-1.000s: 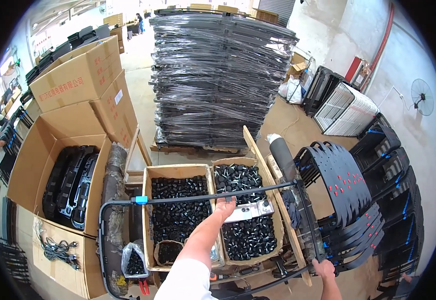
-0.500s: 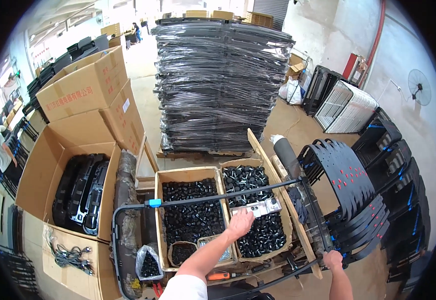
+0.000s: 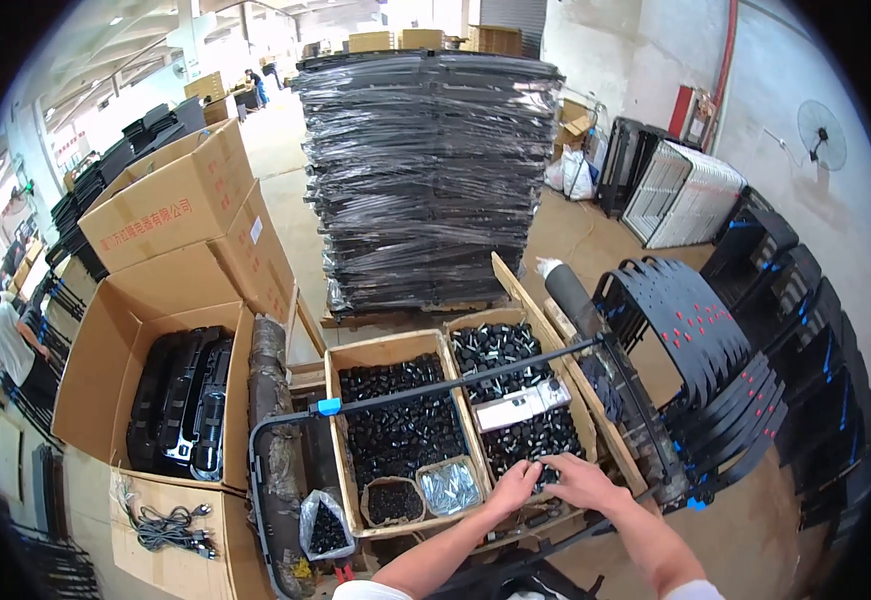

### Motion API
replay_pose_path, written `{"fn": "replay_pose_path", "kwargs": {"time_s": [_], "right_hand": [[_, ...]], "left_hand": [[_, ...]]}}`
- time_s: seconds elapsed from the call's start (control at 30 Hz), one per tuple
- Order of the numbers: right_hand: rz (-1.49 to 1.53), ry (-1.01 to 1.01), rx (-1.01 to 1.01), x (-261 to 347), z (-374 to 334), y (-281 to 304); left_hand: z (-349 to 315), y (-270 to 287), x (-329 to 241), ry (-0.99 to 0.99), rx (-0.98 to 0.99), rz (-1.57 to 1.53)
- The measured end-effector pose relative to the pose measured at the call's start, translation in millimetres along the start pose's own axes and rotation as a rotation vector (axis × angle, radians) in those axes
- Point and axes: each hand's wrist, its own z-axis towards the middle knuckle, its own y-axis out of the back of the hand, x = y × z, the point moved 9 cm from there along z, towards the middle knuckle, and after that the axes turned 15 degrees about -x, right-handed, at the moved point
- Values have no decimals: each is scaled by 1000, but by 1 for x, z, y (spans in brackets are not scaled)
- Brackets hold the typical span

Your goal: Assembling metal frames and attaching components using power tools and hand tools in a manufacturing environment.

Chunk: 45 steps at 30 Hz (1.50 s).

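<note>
My left hand and my right hand meet over the near end of the right-hand wooden box. The fingers of both are pinched close together; whatever lies between them is too small to make out. Beneath and beyond them are black knobs with metal studs filling that box. A pale metal fixture lies across the box just beyond my hands. Resting over the boxes is a black tubular frame with a blue clip at its left. Its near bar passes below my hands.
Left of the hands, a second wooden box holds black caps, a small tub of dark parts and silver screws. A cardboard carton stands at left, a wrapped stack behind, and curved black panels at right.
My left hand has left the metal fixture and come nearer to me. My right hand has let go of the frame's right side and moved left beside it. The view has shifted slightly.
</note>
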Motion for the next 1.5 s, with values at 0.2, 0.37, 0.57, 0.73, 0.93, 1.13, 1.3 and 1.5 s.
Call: {"fn": "replay_pose_path", "kwargs": {"time_s": [0.2, 0.37, 0.57, 0.73, 0.93, 1.13, 1.3, 1.5], "right_hand": [[47, 201, 74, 14, 13, -28], [94, 312, 136, 22, 40, -36], [246, 384, -93, -3, 151, -31], [325, 414, -141, 0, 239, -58], [235, 505, -131, 9, 278, -97], [4, 603, 2, 29, 292, -112], [-263, 614, -82, 38, 299, -112], [-312, 522, -94, 48, 295, -113]], "left_hand": [[-21, 13, 7, 48, -14, -124], [-55, 39, 6, 141, -144, -229], [-147, 83, -21, 238, -249, -144], [-223, 73, -22, 322, -349, -200], [-283, 65, -19, 118, -628, 50], [-324, 68, 6, 271, -804, 70], [-323, 62, -30, 204, -780, 109], [-325, 61, -27, 220, -844, 185]]}}
